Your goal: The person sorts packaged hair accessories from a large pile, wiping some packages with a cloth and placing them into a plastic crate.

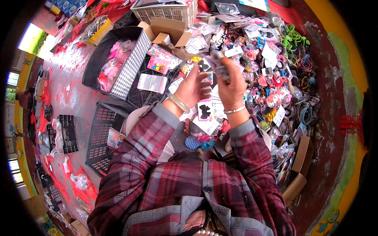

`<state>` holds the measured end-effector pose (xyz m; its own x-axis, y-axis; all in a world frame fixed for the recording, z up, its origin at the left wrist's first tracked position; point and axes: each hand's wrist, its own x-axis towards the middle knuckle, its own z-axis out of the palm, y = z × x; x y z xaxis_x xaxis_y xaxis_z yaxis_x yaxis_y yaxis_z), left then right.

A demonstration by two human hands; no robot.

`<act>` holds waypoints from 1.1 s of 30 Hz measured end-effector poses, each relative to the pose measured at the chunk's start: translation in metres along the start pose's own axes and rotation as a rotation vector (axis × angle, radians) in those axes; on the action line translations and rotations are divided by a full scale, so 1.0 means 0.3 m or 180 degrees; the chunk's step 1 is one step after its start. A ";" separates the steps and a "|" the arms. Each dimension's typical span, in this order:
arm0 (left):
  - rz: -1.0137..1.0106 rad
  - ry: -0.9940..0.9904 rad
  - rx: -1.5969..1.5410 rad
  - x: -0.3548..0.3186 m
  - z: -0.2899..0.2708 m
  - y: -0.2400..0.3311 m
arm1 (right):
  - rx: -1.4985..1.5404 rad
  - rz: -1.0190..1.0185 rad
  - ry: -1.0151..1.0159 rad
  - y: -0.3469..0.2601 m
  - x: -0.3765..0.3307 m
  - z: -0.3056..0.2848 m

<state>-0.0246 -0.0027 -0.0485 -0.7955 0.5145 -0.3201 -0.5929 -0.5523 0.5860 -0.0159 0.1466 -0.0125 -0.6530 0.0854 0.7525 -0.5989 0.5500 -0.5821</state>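
Note:
My left hand (189, 89) is raised over the pile with its fingers apart and nothing in them. Facing it, my right hand (233, 87) pinches a small, greyish, shiny item (219, 66) that motion blurs too much to name. Beneath and between the hands lie white cards, one bearing a black bow (204, 110). A second black bow (203, 65) shows just beyond my left fingertips. To the right spreads a heap of hair ties and hair ornaments (271, 80) in many colours, some on cards or in clear packets.
A black box with a houndstooth side (132, 65) holds pink fluffy items. Beside it are an open cardboard carton (167, 27) and a white stack of sleeves (152, 83). A dark plastic crate (101, 131) stands by my left arm; a pale crate (165, 12) sits at the back.

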 end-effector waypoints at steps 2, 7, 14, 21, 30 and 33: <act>-0.0185 -0.0453 -0.1052 -0.043 0.107 0.035 | -0.0311 -0.0581 -0.0519 -0.037 -0.011 0.001; 0.0916 -0.0246 -0.0500 -0.036 0.052 0.085 | -0.0139 -0.1019 -0.1148 -0.119 -0.039 0.028; 0.1388 0.0058 -0.0618 -0.025 0.025 0.131 | 0.1767 0.1042 -0.0798 -0.129 -0.024 -0.035; 0.1104 -0.0594 -0.0568 -0.027 0.108 0.035 | 0.2365 0.1669 -0.0233 -0.101 0.014 -0.039; 0.0930 -0.0286 -0.0932 -0.020 0.135 -0.029 | 0.0060 0.0598 -0.0722 -0.006 -0.054 0.085; 0.0851 -0.0326 -0.0961 -0.016 0.103 -0.035 | 0.0433 0.1108 -0.0499 0.037 -0.046 0.089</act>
<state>-0.0106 0.0209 -0.0302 -0.9190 0.3810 -0.1016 -0.3892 -0.8350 0.3889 -0.0259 0.1293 -0.0378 -0.8841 0.1136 0.4533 -0.3785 0.3947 -0.8372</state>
